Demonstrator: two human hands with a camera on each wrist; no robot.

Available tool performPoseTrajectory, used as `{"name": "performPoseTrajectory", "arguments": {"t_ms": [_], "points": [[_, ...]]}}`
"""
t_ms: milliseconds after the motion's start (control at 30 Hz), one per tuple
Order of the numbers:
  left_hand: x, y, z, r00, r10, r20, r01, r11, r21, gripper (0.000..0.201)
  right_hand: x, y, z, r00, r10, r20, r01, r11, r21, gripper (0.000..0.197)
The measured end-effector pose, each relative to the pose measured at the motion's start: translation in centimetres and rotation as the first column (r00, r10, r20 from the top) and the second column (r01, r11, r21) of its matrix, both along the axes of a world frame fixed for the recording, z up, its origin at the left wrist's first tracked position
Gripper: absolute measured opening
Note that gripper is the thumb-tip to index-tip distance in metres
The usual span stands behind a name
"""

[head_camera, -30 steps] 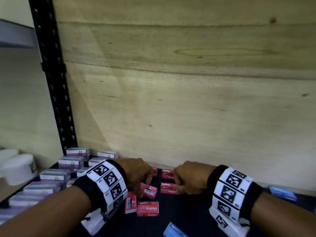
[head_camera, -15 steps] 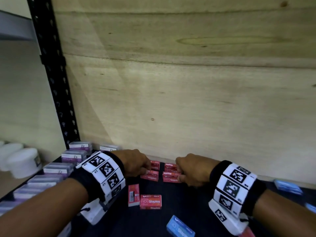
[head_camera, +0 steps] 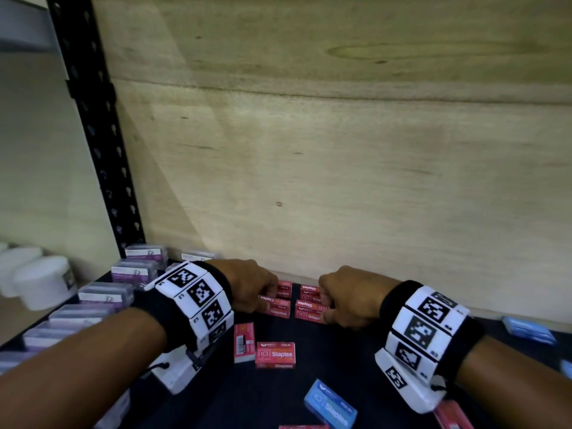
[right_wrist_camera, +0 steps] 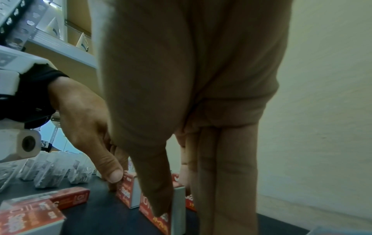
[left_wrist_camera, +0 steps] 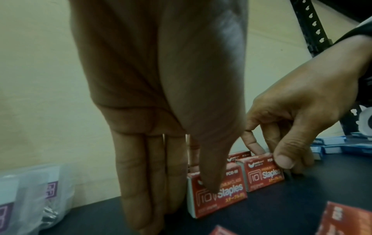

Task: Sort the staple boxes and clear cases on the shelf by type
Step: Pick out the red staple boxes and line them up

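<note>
Nearest me on the dark shelf (head_camera: 198,407) lies a blue staple box (head_camera: 330,408), tilted. Just beyond it sit two loose red staple boxes (head_camera: 275,354), side by side and touching. Farther in, my left hand (head_camera: 247,286) has its grip closed on one red box of the cluster of four red staple boxes (head_camera: 292,305) near the plywood back panel (head_camera: 340,165), thumb on the front, fingers behind. My right hand (head_camera: 346,297) pinches the neighbouring box the same way. Along the far left, clear cases (head_camera: 105,294) with purple labels stand in a row toward the black upright (head_camera: 93,134).
</note>
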State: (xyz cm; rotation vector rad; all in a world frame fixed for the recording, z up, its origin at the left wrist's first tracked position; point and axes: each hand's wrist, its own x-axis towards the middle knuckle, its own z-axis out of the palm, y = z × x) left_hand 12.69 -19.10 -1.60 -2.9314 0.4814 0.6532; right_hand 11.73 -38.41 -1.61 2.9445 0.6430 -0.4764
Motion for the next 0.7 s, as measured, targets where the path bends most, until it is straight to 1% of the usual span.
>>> {"name": "performPoseTrajectory", "arguments": {"t_ms": [200,433,600,700], "points": [[0.2,0.0,-0.2,1.000,-0.001,0.004,0.001,1.000,-0.008,0.027,0.3,-0.1,0.0,1.000,-0.007,-0.018,0.007,1.000,0.015,0.027],[0.5,-0.2,-0.7,0.999,-0.012,0.032,0.011,1.000,0.022,0.025,0.4,-0.4,0.1,0.998,-0.021,-0.052,0.025,0.998,0.063,0.023],[0.9,-0.2,-0.9,0.999,-0.008,0.042,0.008,1.000,0.006,0.025,0.5,-0.5,0.0,0.998,-0.020,-0.063,0.025,0.997,0.076,0.026],[1.0,0.0,-0.9,0.999,-0.013,0.047,0.013,1.000,-0.011,0.026,0.4,-0.6,0.0,0.996,-0.045,-0.078,0.054,0.992,0.112,0.033]]}}
